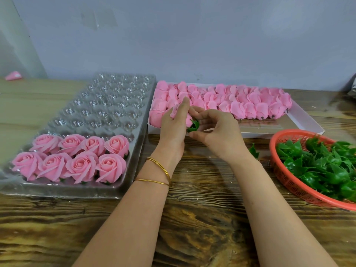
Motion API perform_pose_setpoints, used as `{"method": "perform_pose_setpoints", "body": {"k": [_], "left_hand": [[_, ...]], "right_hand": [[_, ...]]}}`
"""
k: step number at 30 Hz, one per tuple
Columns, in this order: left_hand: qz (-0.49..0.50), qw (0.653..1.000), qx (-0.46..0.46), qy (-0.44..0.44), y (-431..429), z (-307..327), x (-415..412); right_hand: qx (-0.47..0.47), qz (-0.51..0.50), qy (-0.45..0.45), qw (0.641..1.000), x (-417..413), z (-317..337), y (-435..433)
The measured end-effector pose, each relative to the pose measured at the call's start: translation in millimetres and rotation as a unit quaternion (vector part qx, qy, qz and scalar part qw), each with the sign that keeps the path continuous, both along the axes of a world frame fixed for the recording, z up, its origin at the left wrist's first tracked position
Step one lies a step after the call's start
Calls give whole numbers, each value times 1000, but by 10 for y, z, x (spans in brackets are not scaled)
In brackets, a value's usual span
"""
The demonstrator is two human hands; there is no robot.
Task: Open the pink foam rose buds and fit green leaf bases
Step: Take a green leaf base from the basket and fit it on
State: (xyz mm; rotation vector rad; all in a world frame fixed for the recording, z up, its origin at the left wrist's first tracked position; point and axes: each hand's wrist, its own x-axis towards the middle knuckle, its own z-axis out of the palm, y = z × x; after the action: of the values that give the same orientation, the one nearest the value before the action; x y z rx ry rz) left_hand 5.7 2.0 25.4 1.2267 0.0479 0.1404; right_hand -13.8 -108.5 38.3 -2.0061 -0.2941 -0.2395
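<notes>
Head view: left hand (pixel 172 128) grips the pink foam rose bud (pixel 188 119), right hand (pixel 219 133) pinches the green leaf base (pixel 194 126) against it; hard squeezing risks tearing foam petals.

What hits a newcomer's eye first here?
Pink mass: eight opened roses in the near end of the clear tray at left, closed buds packed in the white box behind the hands. At centre the left hand grips a pink bud while the right hand pinches a green leaf base at it. A red basket of spare leaf bases sits at right.
</notes>
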Motion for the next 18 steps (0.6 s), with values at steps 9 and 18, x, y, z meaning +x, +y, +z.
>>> {"method": "perform_pose_setpoints", "body": {"k": [9,18], "left_hand": [[-10,1000,-3,-9,-13,-2,-10],[-16,1000,3,-13,4,-32,27]], "right_hand": [[4,18,6,1000,10,-26,6],[47,13,11,999,25,-28,8]]}}
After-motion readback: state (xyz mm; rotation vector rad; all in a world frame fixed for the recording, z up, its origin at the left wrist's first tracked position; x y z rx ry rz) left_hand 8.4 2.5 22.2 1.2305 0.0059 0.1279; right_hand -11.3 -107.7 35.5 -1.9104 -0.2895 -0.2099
